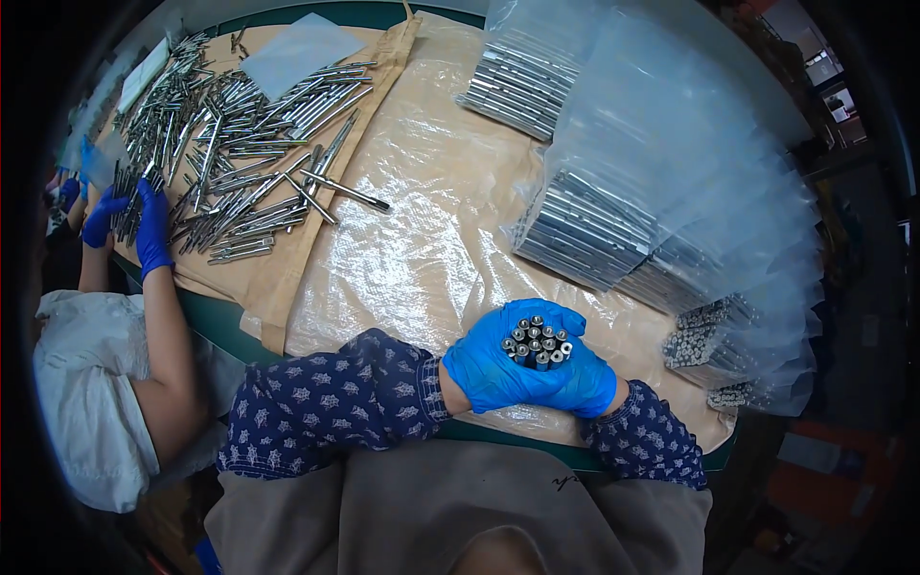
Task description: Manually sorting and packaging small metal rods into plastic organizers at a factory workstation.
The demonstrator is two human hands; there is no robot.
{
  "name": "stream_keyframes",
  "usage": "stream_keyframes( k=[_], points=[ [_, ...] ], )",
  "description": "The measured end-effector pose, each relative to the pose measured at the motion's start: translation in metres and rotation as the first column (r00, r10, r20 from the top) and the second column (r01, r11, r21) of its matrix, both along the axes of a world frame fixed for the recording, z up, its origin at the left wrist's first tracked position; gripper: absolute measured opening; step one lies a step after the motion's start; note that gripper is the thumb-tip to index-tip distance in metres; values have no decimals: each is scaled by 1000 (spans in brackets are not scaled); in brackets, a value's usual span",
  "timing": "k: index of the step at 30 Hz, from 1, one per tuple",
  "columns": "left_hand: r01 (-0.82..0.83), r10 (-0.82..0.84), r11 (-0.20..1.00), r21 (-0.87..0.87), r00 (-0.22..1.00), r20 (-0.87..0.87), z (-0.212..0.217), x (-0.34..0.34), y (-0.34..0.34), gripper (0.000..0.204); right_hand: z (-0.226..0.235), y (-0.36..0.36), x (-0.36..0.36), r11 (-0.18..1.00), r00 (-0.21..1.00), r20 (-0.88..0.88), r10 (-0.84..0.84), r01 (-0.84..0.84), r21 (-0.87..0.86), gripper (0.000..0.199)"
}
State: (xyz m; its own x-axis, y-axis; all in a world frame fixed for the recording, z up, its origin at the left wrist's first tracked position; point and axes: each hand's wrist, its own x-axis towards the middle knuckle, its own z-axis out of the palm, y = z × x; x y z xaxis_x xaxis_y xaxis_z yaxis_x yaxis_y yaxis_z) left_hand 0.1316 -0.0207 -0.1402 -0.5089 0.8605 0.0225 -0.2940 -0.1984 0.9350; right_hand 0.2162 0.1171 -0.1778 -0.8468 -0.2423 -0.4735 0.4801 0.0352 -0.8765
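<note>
Upright between my hands is a bundle of slim metal rods [535,337], their round ends facing up. My left hand [477,364], in a blue glove, is closed round the left side of the bundle. From the other side my right hand [589,385], also gloved in blue, presses against it, with most of its fingers hidden. Just in front lies a tan sheet under shiny clear plastic [402,230]. To the right, clear plastic bags full of similar rods [589,225] lie in a row.
A heap of loose metal rods [230,144] spreads over brown paper at the far left, under a translucent plastic sheet [302,53]. At the left, a co-worker's blue-gloved hands [151,225] handle rods. The green table edge [216,321] runs along the near side.
</note>
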Motion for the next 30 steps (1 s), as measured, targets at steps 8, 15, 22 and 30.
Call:
stream_keyframes(
  k=[8,15,22,30],
  points=[
    [58,-57,998,-10,995,77,3,-3,-3,46,4,-3,-3,987,912,-397,109,-53,150,50],
    [48,-48,999,-9,997,58,0,-2,-1,50,1,-3,-3,980,886,-443,139,-59,191,51],
    [20,-20,1000,-14,999,-27,0,-3,-2,48,24,-4,-6,986,912,-395,111,-52,156,51],
    [59,-59,997,40,998,9,-2,-6,-2,45,-4,-9,0,995,885,-464,28,18,93,51]
  ],
)
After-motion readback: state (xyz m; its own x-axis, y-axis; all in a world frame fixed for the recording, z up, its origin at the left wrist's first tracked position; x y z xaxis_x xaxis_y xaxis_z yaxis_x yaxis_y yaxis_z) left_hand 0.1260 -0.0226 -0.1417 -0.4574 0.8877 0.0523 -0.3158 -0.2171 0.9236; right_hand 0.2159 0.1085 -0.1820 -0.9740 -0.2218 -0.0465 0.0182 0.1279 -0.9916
